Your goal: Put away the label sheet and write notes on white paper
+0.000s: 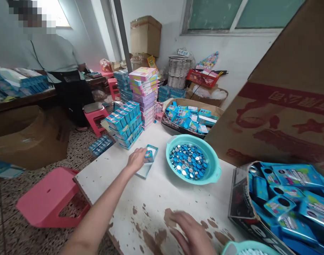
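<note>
My left hand reaches out over the white table and is closed on a small blue box. That box sits inside a shallow blue tray, whose near part is bare. My right hand hangs near the table's front edge, slightly blurred, thumb and fingers apart with nothing visible between them. A turquoise basin to the right of the tray holds many round blue and silver metal discs. Behind the tray stand stacked packs of small blue boxes.
An open carton of flat blue boxes stands at right, another carton behind the basin. Part of a second basin shows at the bottom. A tall cardboard box blocks the right. A pink stool and a person are left.
</note>
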Motion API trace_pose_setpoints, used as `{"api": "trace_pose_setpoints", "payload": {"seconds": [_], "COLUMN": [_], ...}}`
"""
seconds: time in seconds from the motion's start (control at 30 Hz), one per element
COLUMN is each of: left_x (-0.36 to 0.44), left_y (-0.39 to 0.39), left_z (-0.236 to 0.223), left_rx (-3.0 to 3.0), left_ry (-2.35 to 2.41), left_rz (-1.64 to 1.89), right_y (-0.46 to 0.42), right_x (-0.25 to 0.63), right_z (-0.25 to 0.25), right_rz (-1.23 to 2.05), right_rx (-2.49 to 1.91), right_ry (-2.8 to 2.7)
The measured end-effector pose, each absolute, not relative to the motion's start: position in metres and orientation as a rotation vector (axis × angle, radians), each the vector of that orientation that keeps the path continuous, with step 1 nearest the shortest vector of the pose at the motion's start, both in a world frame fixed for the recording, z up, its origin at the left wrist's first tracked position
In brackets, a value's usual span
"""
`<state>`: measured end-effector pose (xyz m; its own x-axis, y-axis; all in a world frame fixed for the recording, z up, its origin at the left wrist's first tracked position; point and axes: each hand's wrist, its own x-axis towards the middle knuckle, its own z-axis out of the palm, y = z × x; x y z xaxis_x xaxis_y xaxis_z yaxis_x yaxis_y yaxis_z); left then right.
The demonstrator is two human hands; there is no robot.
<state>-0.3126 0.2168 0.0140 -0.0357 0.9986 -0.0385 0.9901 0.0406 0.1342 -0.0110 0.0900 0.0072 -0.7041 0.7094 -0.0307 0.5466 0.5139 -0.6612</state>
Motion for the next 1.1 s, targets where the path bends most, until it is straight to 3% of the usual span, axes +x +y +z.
{"api": "trace_pose_setpoints", "payload": {"seconds": [0.17,0.33,0.6,0.77,0.9,1.1], "left_x": [-0.325,-0.329,-0.332,-0.329,-0.309,-0.314], "left_y": [0.262,0.280,0.350,0.321,0.264,0.243], "left_z": [-0.008,-0.029,-0.038,-0.042,-0.071,-0.091], "left_rx": [2.135,2.179,2.220,2.194,1.630,1.337], "left_ry": [1.983,1.934,2.023,2.168,2.572,2.436], "left_rz": [-0.168,-0.145,0.052,0.158,0.487,0.328], "right_y": [0.175,0.204,0.214,0.223,0.210,0.134], "right_x": [-0.171,-0.211,-0.195,-0.188,-0.151,-0.002], "right_z": [-0.033,-0.086,-0.099,-0.089,-0.061,0.018], "right_rz": [0.637,0.592,0.547,0.587,0.651,1.072], "right_rx": [-1.178,-1.249,-1.212,-1.201,-1.184,-1.334], "right_ry": [-2.946,-3.057,-3.120,-3.046,-2.881,-2.515]}}
